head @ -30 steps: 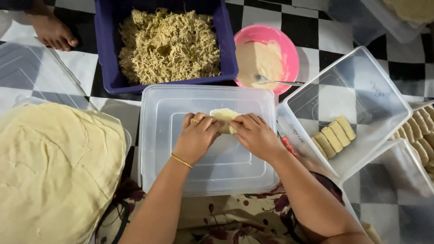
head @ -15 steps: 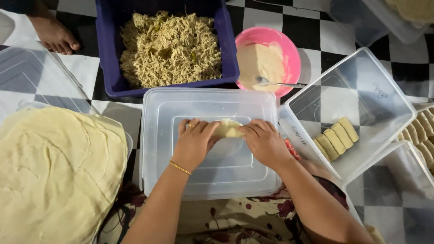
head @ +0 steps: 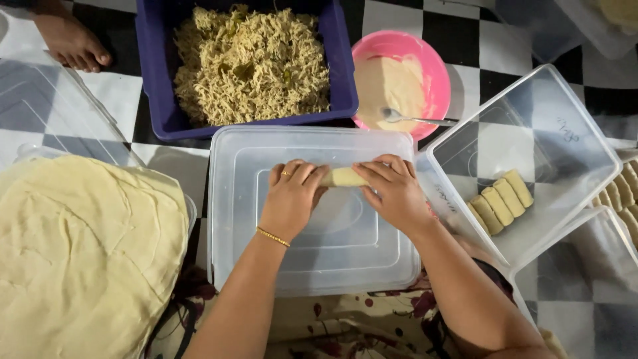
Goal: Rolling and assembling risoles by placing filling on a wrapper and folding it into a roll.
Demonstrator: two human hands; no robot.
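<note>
Both hands press down on a pale roll point(head: 343, 177) from its two ends: the left hand point(head: 292, 193) covers the left end with fingers curled over it, the right hand point(head: 393, 189) covers the right end the same way, so only the middle of the roll shows between them. Neither hand is nearer; each sits on its own end. Its long axis runs left to right across the clear lid point(head: 312, 266), parallel to the lid's far edge, and it lies on the far half of that lid, touching it. Left of the lid is a wide stack of thin pale wrappers point(head: 80, 259). Beyond the lid stands a blue tub point(head: 149, 80) full of shredded noodle filling point(head: 249, 63). Right of the lid a clear tilted box point(head: 571, 166) holds four finished rolls point(head: 500, 201) laid side by side, well apart from the hands. Beyond the lid's far right corner is a pink bowl point(head: 432, 66) of beige paste with a spoon point(head: 415, 119) resting in it. Another person's bare foot point(head: 70, 40) shows left of the tub.
</note>
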